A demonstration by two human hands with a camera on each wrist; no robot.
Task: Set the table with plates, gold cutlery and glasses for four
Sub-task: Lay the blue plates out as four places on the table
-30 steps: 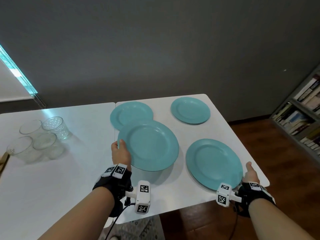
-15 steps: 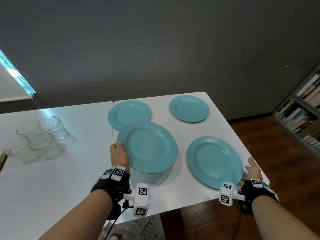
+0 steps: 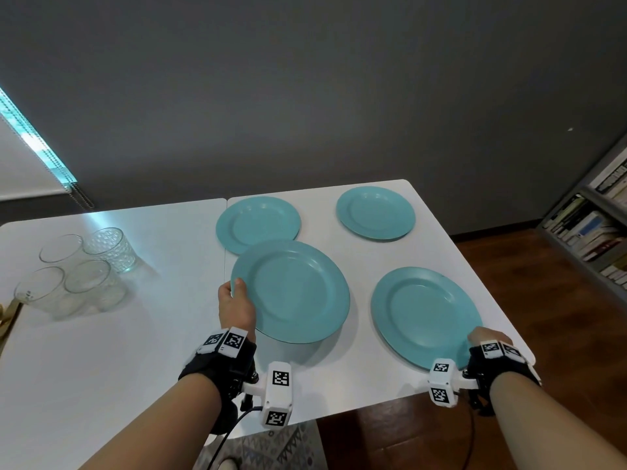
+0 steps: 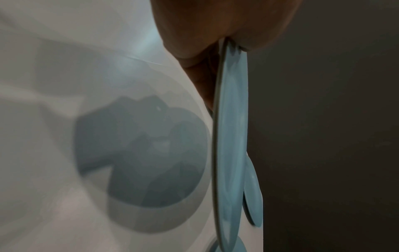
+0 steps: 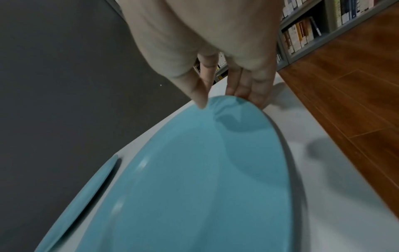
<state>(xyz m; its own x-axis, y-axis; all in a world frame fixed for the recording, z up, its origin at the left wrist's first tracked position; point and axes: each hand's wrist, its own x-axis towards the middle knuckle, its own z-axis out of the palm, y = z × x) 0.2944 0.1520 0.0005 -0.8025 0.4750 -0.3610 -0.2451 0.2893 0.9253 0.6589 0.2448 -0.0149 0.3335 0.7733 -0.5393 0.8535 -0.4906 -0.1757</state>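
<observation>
The left hand [image 3: 235, 305] had the fourth plate [image 3: 291, 291] pinched by its left rim, thumb on top and fingers curled under, floating above the white table [image 3: 135, 368] and overlapping the far-left plate [image 3: 258, 222]. I'd pull it nearer before lowering so they don't clink. It sat face-up and roughly level (round, no long axis), while the right hand's fingers [image 5: 248, 88] lay almost straight on the near-right plate [image 3: 424, 313].
</observation>
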